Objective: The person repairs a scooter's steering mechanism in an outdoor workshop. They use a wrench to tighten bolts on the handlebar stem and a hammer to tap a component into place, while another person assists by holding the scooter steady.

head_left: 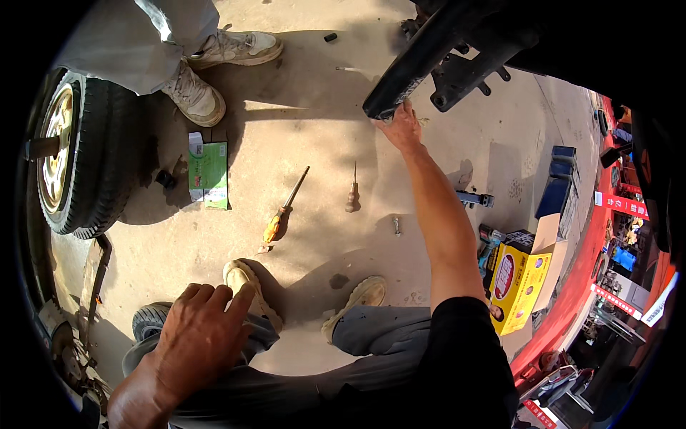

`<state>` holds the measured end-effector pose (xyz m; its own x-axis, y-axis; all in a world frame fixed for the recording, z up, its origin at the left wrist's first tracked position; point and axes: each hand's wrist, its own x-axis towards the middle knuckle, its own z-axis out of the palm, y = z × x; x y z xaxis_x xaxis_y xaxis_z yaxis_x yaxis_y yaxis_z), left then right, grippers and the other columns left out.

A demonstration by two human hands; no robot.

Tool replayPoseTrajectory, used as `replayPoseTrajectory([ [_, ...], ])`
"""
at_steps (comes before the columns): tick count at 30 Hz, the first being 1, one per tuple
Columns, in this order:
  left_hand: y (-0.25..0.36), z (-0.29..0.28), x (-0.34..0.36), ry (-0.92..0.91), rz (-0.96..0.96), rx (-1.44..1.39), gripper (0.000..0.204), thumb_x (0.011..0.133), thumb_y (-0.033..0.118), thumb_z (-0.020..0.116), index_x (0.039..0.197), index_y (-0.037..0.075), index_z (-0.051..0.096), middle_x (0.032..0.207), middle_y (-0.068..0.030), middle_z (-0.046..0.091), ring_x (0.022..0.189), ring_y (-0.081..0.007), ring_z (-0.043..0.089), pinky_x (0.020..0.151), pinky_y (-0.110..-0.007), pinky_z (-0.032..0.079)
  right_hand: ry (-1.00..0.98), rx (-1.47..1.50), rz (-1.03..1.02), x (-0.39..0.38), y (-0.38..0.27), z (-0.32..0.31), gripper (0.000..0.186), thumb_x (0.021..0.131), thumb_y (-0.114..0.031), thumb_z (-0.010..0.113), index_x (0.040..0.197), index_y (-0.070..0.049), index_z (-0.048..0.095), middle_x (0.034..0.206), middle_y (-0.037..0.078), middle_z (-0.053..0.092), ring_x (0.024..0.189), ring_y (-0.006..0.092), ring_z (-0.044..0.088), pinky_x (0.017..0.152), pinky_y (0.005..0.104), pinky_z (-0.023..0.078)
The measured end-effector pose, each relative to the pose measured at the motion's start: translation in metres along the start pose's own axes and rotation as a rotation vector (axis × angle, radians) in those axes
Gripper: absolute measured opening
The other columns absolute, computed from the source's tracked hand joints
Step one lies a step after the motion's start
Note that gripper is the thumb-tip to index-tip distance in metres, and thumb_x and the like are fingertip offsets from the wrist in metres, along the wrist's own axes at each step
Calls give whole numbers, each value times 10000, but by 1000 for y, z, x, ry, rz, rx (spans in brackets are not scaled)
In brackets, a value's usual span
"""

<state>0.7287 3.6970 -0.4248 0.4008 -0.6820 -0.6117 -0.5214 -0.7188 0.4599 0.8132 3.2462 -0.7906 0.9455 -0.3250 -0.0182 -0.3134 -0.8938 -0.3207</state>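
Note:
My right hand (402, 127) reaches up to the lower end of a black tubular vehicle part (421, 61) at the top, fingers curled against it. My left hand (204, 325) is low over my left leg, its fingers loosely bent and apart, with nothing visible in it. On the ground between my feet and the black part lie a yellow-handled screwdriver (272, 227), an awl with a dull handle (351, 196) and a small metal fitting (397, 226).
Another person's shoes (196, 100) stand upper left, beside wheels (96, 164), a flattened green carton (213, 164) and a dark cap (166, 179). At right are a yellow box (522, 279), a power tool (488, 243), blue cases (556, 193) and a red strip (593, 214).

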Motion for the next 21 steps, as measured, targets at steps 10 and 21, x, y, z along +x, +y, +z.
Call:
replayPoseTrajectory([
  [10,-14,-15,47,50,74,-81,480,866,147,753,1300,21,593,948,-173,700,928,-349,697,911,-447,531,-41,91,6,7,31,26,594,757,-196,827,1291,-126,577,1237,217,541,1036,440,673,893,485,593],
  [21,-148,-33,370,401,103,-269,314,911,206,718,1164,19,715,983,-161,759,900,-316,743,825,-412,581,-10,491,354,-31,48,26,305,851,-63,668,1147,-69,592,1060,166,616,866,328,677,712,456,557],
])
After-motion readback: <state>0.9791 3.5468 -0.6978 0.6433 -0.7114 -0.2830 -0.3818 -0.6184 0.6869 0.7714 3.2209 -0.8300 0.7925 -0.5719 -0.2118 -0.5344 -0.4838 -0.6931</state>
